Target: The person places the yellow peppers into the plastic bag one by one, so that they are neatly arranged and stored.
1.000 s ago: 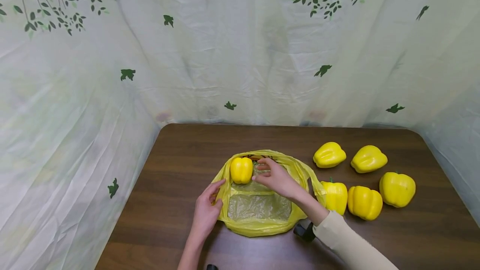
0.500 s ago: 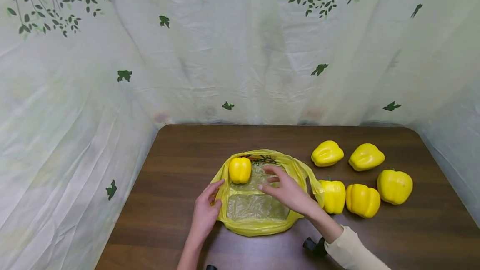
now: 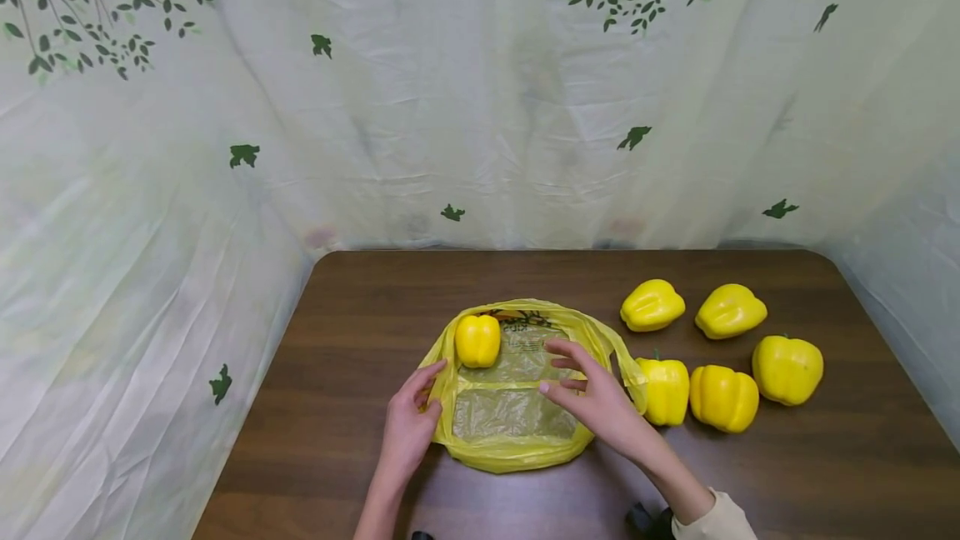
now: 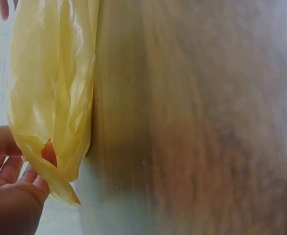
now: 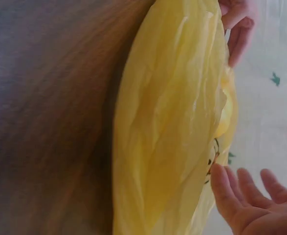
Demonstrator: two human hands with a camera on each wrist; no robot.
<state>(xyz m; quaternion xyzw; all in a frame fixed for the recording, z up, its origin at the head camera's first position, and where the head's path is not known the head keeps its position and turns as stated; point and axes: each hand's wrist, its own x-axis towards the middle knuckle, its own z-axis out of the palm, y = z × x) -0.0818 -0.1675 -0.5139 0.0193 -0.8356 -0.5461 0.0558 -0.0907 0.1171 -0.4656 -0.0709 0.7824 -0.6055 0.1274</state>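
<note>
Pale cloth hangings [image 3: 420, 90], printed with green leaves and branches, stand behind and beside the dark brown wood-grain table [image 3: 840, 473] I am looking across. On it sits a thin, crinkled yellow plastic bag [image 3: 502, 463], its wide mouth facing up, with dark printing [image 3: 525, 320] inside the far wall. One glossy yellow bell pepper [image 3: 477, 342] is in the bag, at the far left of the opening, close to the rim.

At the bag's left edge I see the person's left hand [image 3: 408, 419], its bare forearm rising from the table's near side. The forefinger reaches along the rim and the thumb sits lower, with a fold of plastic held between them. The right hand [image 3: 600, 402] hangs over the right half of the mouth, its forearm slanting in from the near right. Its fingers are spread and softly bent, pointing left, the thumb lowest; they hold nothing and are well apart from the pepper. Whether they brush the plastic, I can't tell.

To the right, a blocky yellow pepper [image 3: 664, 392] sits right by the bag's handle loop [image 3: 634, 373], with a squat one [image 3: 724, 399] just beside it and a rounder one [image 3: 787, 370] beyond. Farther back lie two elongated yellow peppers, the left one [image 3: 652, 306] and the right one [image 3: 731, 312]. A cream sleeve [image 3: 716, 521] covers the right forearm.
</note>
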